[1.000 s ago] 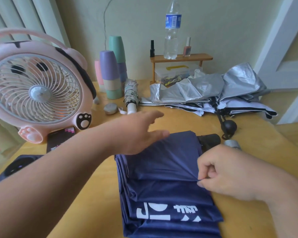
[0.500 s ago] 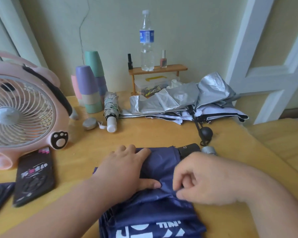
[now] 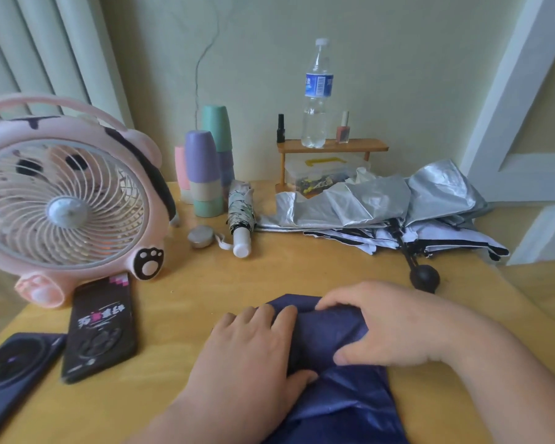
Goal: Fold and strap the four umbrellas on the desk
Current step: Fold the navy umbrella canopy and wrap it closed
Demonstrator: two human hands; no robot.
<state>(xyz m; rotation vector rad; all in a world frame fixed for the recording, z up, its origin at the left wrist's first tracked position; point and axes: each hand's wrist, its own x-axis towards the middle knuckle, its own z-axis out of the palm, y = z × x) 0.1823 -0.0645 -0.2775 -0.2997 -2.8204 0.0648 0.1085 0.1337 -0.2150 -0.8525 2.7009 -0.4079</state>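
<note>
I am partway through folding the navy umbrella [image 3: 334, 395], which lies on the worktop [image 3: 302, 267] right in front of me at the near edge. My left hand [image 3: 253, 354] lies flat on its left side, with straight fingers pressing the cloth down. My right hand [image 3: 388, 328] curls over the bundle from the right, fingers on top and thumb underneath, gripping the gathered fabric.

I judge this to be the gathering and rolling step. The cloth is bunched but loose, and no strap is round it yet. Next I need to keep the pleats pinned with the left hand while the right rolls the fabric tight about the shaft. Then I must find the strap, which I cannot see from here.

The umbrella's long axis runs away from me, from the near edge toward the wall, leaning slightly left at the far end. I cannot tell which end is the handle, since my hands cover it.

A small rolled umbrella [image 3: 241, 213] lies farther back, its white handle toward me, and it looks finished. To its right a silver umbrella [image 3: 366, 203] sprawls unfolded over white cloth with black trim. Its long axis runs left to right, and a black knob [image 3: 425, 278] sticks out toward me. Whether that heap is one umbrella or two, I cannot tell.
</note>
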